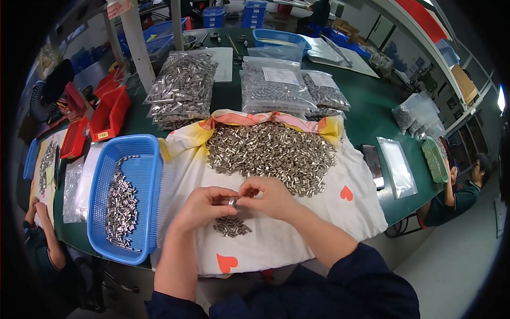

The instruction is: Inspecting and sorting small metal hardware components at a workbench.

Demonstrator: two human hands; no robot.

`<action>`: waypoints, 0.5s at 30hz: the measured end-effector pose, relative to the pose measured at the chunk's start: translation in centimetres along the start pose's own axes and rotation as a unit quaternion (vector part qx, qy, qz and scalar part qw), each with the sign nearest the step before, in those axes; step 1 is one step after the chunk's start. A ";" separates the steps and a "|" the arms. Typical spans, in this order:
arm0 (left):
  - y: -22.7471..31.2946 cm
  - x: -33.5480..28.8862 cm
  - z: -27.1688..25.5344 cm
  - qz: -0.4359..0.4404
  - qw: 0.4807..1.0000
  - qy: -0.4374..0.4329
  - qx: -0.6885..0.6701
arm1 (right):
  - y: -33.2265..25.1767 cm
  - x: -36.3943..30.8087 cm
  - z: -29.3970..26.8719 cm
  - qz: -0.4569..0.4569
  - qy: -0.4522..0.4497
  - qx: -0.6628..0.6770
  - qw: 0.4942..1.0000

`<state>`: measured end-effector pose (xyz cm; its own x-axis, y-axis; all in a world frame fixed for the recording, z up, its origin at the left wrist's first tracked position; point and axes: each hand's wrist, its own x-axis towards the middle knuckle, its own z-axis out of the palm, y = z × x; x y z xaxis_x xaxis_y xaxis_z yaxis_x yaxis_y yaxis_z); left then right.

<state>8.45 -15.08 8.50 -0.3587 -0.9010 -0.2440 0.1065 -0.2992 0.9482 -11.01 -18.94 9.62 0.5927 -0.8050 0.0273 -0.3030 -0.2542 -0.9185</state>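
Over the white cloth (297,234), my left hand (204,204) and my right hand (268,196) meet fingertip to fingertip. Between them is a small shiny metal sleeve (232,201), pinched by the left thumb and fingers, with the right fingertips closed on its other side. Just below my hands lies a small heap of metal sleeves (232,227). Beyond them spreads a large pile of similar sleeves (276,154), bordered at the back by a rolled yellow and pink cloth edge (271,118). Fine detail of the held piece is too small to make out.
A blue basket (95,196) with more metal pieces stands left. Behind the pile sit clear bags of metal parts (183,87) (276,85). Red bins (110,114) are far left; a phone (373,166) and a flat plastic bag (397,166) lie right. Other people work at both sides.
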 end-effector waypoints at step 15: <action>-1.4 0.6 0.1 0.036 0.985 -0.047 0.163 | 3.7 0.9 0.0 -0.149 0.157 -0.420 0.881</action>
<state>8.03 -15.20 7.04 -0.4472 -0.8784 -0.1688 -0.1625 -0.1058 0.9810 -11.58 -20.60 6.29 0.5438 -0.7099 0.4476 -0.6925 -0.6808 -0.2386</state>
